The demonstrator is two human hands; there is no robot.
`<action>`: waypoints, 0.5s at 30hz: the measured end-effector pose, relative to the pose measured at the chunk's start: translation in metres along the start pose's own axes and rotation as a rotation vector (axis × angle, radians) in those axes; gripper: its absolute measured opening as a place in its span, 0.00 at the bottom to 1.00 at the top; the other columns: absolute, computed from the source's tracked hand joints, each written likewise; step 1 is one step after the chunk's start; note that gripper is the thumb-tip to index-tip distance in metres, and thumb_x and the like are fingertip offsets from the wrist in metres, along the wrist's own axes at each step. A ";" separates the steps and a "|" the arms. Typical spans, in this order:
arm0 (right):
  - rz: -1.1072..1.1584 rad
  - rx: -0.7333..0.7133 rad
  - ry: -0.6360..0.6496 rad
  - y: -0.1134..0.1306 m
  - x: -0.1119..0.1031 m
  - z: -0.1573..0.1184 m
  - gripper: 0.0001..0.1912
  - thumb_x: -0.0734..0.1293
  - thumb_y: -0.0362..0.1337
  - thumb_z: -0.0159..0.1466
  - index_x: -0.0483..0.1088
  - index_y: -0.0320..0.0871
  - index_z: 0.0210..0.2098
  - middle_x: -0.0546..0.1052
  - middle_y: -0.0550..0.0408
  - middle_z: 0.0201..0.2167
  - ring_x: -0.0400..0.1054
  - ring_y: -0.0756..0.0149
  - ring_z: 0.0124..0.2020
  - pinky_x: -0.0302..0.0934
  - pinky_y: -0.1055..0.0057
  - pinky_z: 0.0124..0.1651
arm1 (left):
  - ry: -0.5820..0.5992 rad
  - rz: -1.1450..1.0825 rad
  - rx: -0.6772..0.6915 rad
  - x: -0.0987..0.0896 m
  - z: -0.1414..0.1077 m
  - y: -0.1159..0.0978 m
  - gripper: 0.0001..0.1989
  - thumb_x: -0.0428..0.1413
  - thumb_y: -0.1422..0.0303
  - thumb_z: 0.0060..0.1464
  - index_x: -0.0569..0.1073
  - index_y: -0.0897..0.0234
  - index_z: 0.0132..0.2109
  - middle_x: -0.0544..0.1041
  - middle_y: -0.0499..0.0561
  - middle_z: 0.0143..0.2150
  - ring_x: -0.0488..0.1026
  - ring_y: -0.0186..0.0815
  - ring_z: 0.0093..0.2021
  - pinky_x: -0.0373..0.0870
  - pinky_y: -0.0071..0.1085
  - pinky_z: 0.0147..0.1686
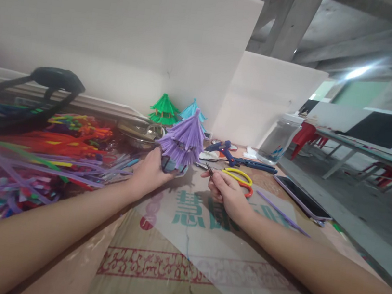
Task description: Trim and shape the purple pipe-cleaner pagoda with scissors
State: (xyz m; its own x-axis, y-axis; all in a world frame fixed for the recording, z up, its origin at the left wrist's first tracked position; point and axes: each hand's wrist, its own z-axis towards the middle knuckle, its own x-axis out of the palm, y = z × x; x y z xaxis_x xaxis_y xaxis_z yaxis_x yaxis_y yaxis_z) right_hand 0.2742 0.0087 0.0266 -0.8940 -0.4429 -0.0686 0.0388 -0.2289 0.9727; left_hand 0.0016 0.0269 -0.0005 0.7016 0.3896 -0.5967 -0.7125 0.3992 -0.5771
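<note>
A purple pipe-cleaner tree (184, 140) with a tiered, cone-like shape stands in the middle of the head view. My left hand (152, 172) grips its pale base (174, 168) from the left side, and the fingers behind are partly hidden. To the right of the tree, my right hand (226, 192) is closed around slim, dark pointed tweezers (209, 169). Their tips point up and left toward the tree, apart from it. Scissors with yellow and orange handles (241, 175) lie just behind my right hand.
Green (164, 109) and blue trees (193, 106) stand behind. Pipe cleaners (52, 156) are heaped left, near a metal bowl (139, 136). A glue gun (224, 151), dark-blue-handled tool (257, 166), clear jar (281, 137), phone (302, 197) and purple strip (281, 212) lie rightward. White boards (106, 32) wall the back.
</note>
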 end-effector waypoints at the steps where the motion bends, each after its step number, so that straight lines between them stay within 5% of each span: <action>1: 0.007 0.004 0.004 0.000 0.000 0.000 0.36 0.74 0.72 0.64 0.74 0.43 0.44 0.57 0.67 0.23 0.45 0.73 0.22 0.37 0.70 0.25 | -0.006 0.021 0.032 -0.001 -0.001 0.000 0.34 0.69 0.57 0.58 0.69 0.61 0.66 0.79 0.65 0.64 0.76 0.60 0.68 0.74 0.55 0.68; 15: 0.046 0.020 0.027 -0.001 0.000 0.001 0.36 0.75 0.74 0.61 0.70 0.46 0.40 0.58 0.69 0.21 0.43 0.74 0.20 0.36 0.71 0.23 | -0.037 0.218 0.112 0.000 -0.003 0.002 0.26 0.68 0.61 0.57 0.69 0.60 0.58 0.79 0.63 0.56 0.78 0.62 0.62 0.77 0.57 0.62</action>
State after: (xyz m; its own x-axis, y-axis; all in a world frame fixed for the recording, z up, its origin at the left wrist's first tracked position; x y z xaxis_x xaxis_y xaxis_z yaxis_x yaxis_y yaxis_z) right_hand 0.2732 0.0100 0.0257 -0.8792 -0.4756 -0.0289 0.0707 -0.1901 0.9792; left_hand 0.0003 0.0249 -0.0030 0.5326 0.5057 -0.6786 -0.8428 0.3907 -0.3702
